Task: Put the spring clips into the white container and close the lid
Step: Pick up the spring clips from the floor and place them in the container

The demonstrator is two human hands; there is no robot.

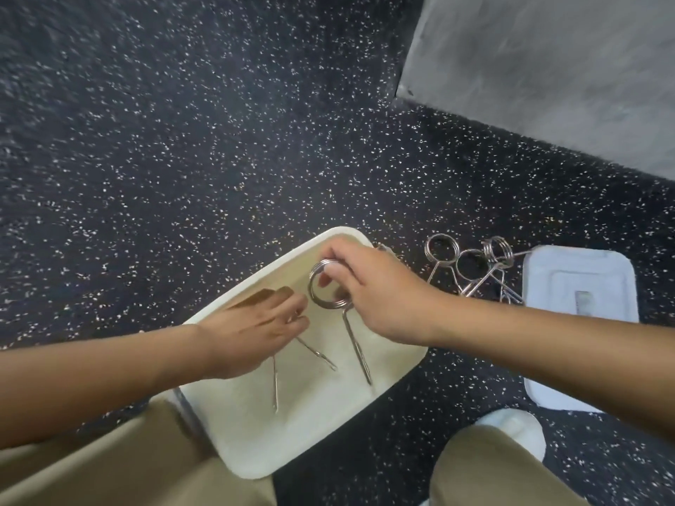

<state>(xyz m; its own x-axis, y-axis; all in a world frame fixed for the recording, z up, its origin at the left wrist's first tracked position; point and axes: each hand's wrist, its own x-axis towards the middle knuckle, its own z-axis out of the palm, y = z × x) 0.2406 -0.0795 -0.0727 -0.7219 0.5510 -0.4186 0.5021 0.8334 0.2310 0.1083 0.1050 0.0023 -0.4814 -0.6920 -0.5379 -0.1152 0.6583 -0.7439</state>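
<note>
Head view
Progress: partway, by my judgement. Two clips are over or in the open container [204, 315]; a pile [471, 266] of clips, perhaps three, waits on the floor [182, 140] just right of it.
Left to do: move the pile across, then fit the lid [580, 323], which lies flat on the floor beyond the pile.
Right hand [380, 294]: fingers [328, 277] pinched around the coil of a clip [330, 294], its prongs hanging down inside the container.
Left hand [255, 323]: fingers [288, 297] nearly straight and close together, laid on a second clip [314, 354] inside the container; whether they grip it or only rest on it I cannot tell.
Container: on the floor between the knees, lid off.
</note>
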